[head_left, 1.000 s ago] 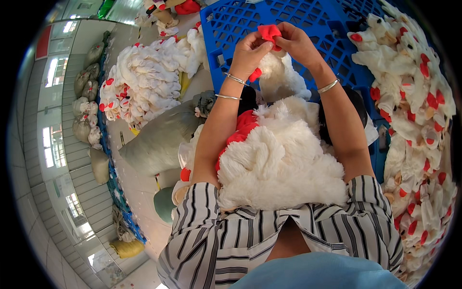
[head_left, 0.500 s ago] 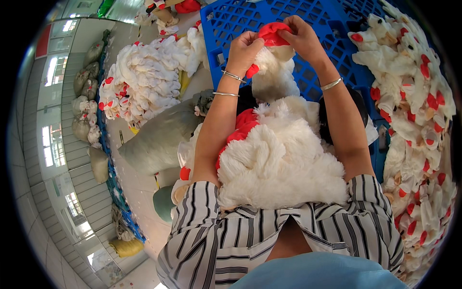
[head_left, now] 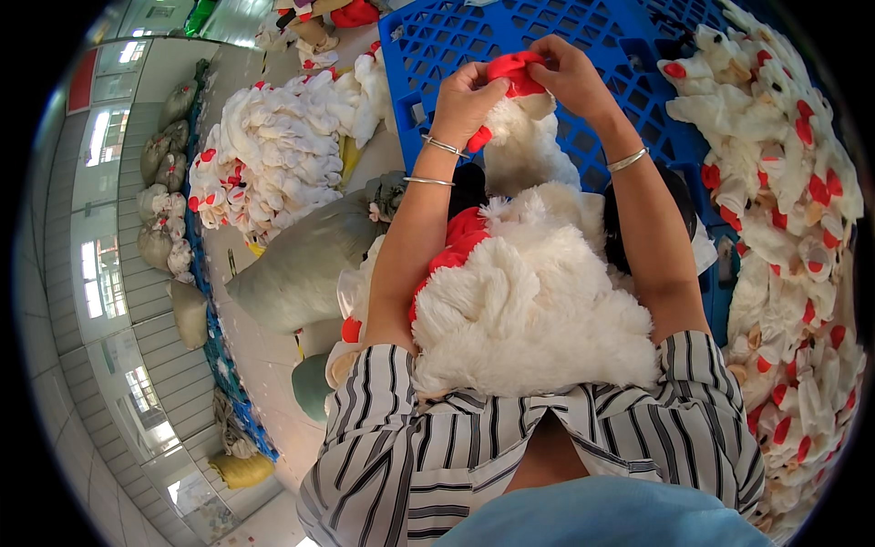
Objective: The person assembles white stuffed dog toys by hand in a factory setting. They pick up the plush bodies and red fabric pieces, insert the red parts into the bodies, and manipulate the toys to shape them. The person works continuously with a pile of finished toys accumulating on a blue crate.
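Note:
My left hand [head_left: 468,97] and my right hand [head_left: 571,77] pinch opposite sides of a red fabric part [head_left: 516,71]. It belongs to a limp white plush toy skin [head_left: 529,150], which hangs below it, fluffy and apparently unstuffed. A smaller red tab [head_left: 479,139] sticks out from this skin under my left hand. Across my lap, between my forearms, lies a heap of white plush [head_left: 538,301] with a red cloth part [head_left: 463,239] at its left edge. My fingertips partly cover the red fabric, so its exact edge is hidden.
A blue plastic pallet [head_left: 437,46] lies beyond my hands. Piles of white-and-red plush skins stand on the right [head_left: 793,210] and on the floor at left [head_left: 273,137]. Beside my left forearm is a large grey-green sack [head_left: 305,264]. More sacks [head_left: 164,232] line the wall.
Both hands have shifted slightly downward. The red fabric between them looks narrower and turned, and the hanging white plush has swung a little to the right.

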Tool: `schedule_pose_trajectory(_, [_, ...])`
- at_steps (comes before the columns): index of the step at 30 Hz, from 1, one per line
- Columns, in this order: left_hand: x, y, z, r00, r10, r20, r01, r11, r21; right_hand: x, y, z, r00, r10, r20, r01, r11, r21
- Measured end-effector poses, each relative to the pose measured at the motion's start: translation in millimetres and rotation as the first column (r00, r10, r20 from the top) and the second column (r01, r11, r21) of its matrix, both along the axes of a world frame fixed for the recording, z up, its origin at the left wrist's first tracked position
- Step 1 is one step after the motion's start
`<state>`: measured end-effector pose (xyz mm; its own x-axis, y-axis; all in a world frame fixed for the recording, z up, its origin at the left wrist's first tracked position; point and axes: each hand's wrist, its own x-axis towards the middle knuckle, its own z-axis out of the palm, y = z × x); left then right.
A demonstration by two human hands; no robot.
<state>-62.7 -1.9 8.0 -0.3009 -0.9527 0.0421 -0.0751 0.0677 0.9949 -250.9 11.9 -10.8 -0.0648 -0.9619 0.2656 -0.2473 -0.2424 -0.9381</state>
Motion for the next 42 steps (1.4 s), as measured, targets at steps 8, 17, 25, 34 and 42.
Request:
schedule_pose_trajectory(8, [3.1,3.2,3.9,0.992,0.028,0.124,-0.030,1.000,0.010,1.6,5.7,5.7,0.989,0.145,0.005,-0.145,0.988,0.058])
schedule_pose_trajectory(17, [1.7,4.2,5.8,1.000,-0.027,0.015,0.026,0.999,0.040,5.9,5.9,3.8,0.980,0.171,0.107,-0.177,0.983,0.052])
schedule_pose_trajectory(25, [16.2,-5.6,3.1,0.986,0.008,0.168,-0.011,1.000,0.015,-5.8,8.8,12.4,0.997,0.063,-0.039,-0.064,0.998,-0.020])
schedule_pose_trajectory(34, [3.6,1.5,-2.4,0.906,-0.100,0.412,0.121,0.992,-0.023,5.7,9.7,1.6,0.976,0.030,-0.216,-0.057,0.991,-0.121])
schedule_pose_trajectory(42, [23.3,-0.9,-6.5,0.772,-0.136,0.621,0.199,0.980,-0.033,-39.6,-4.6,-2.1,0.925,-0.353,-0.138,0.338,0.934,-0.118])
